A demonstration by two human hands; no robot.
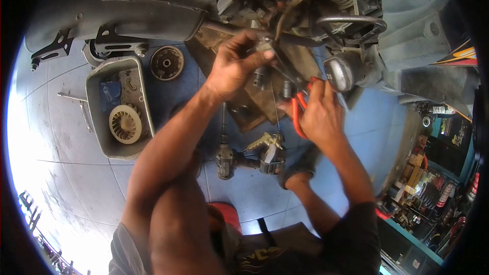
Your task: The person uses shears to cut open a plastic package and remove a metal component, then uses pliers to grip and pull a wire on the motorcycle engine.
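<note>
My right hand (324,112) is wrapped round the orange handles of a pair of pliers (298,117), whose dark jaws point up and left. My left hand (232,69) is closed, thumb and fingers pinching a greyish metal part (267,43) at the far end of the pliers. What exactly this part is, I cannot make out. Both hands are in front of the underside of a motorbike (285,5), over a brown cardboard sheet (244,102). Dark sockets (287,89) show between the hands.
A grey tray (94,102) holds a cream fan wheel (125,124) and small hardware. Beside it lies a round metal drum (167,63). A power driver (224,160) and an air gun (270,145) are near my feet. The muffler (112,18) juts out upper left; cluttered shelves (428,188) stand right.
</note>
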